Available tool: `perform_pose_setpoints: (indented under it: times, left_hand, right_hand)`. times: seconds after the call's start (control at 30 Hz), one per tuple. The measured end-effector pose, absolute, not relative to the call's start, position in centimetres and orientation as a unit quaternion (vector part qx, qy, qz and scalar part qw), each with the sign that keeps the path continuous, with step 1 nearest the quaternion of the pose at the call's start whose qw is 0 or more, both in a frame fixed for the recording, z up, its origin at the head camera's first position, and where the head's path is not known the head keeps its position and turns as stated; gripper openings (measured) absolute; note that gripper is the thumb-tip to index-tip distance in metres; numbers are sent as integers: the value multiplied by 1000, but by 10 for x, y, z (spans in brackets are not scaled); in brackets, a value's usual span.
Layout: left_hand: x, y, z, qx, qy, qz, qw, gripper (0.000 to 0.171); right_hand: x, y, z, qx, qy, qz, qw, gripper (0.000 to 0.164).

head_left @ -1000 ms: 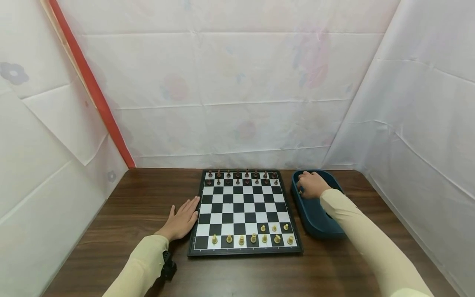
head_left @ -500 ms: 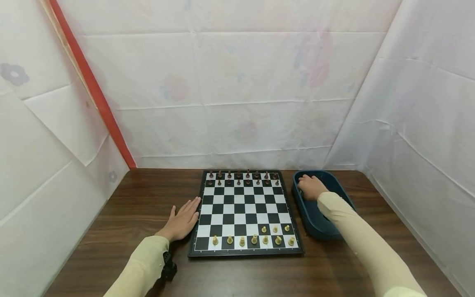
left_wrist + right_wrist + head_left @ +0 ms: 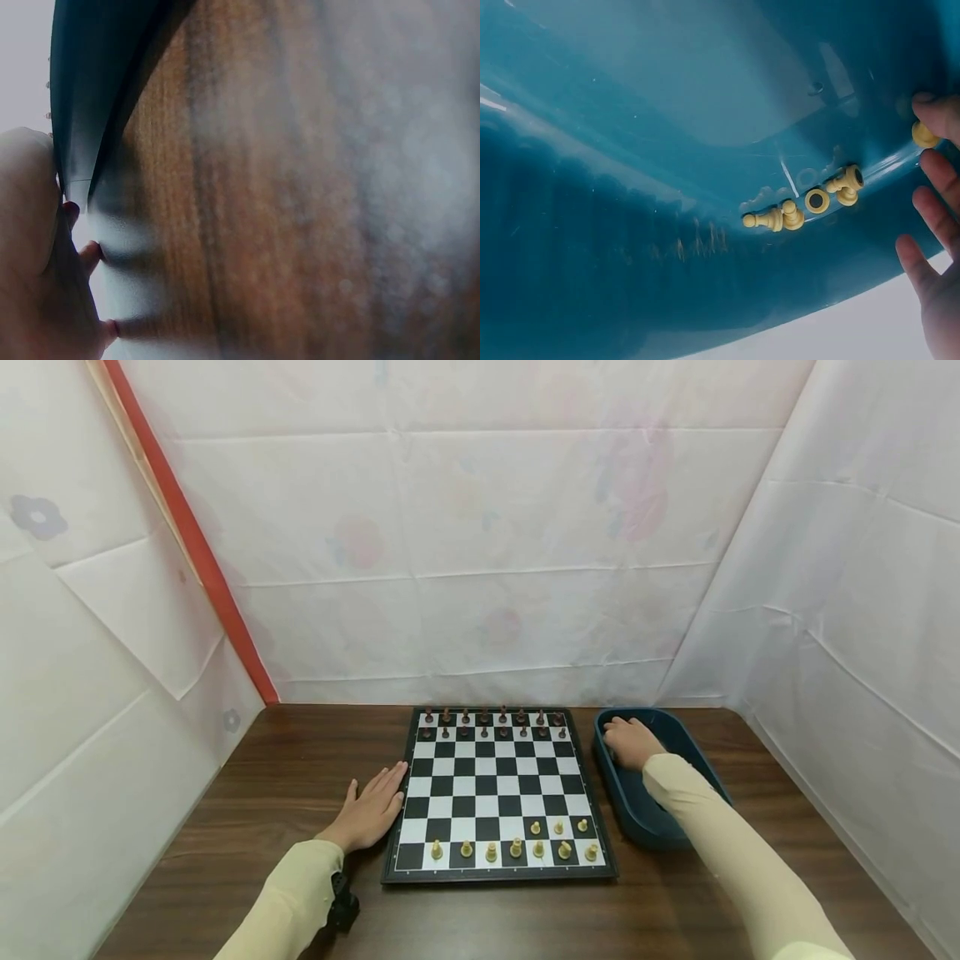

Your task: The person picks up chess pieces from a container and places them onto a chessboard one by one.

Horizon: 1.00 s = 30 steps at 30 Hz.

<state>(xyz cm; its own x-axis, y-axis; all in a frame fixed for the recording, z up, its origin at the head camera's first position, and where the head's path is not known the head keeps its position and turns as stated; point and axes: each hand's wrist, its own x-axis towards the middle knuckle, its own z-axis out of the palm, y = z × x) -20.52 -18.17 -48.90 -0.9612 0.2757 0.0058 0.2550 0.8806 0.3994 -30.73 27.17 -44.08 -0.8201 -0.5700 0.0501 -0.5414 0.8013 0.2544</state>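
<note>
Inside the blue tray (image 3: 651,835), my right hand (image 3: 632,743) reaches down at the far left corner. In the right wrist view its thumb and index finger pinch a yellow chess piece (image 3: 924,135), mostly hidden by the fingers; the other fingers spread apart. Several yellow pawns (image 3: 765,220) lie in the tray's corner beside it. My left hand (image 3: 367,810) rests flat on the table, fingertips touching the left edge of the chessboard (image 3: 495,777). Brown chess pieces (image 3: 503,717) fill the board's two far rows. Yellow chess pieces (image 3: 516,847) stand in its two near rows.
The board's raised black edge (image 3: 97,82) shows close to my left fingers in the left wrist view. A brown wooden table (image 3: 480,918) carries everything. White sheets (image 3: 480,527) hang at the back and both sides, and a red strip (image 3: 187,535) runs down the left.
My right hand stays in the tray's far left corner, its forearm shifting slightly left. The left hand and the pieces on the board keep their places; the whole view drifts a little.
</note>
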Motion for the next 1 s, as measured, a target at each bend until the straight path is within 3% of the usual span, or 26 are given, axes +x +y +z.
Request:
perform_pose_setpoints:
  times: [0.8, 1.0]
  left_hand:
    - [-203, -181, -490, 138, 969, 206, 22, 54]
    - [-205, -182, -489, 138, 969, 205, 23, 54]
  right_hand:
    - [-303, 279, -431, 329, -938, -64, 91, 27]
    - [-297, 280, -415, 344, -932, -63, 93, 22]
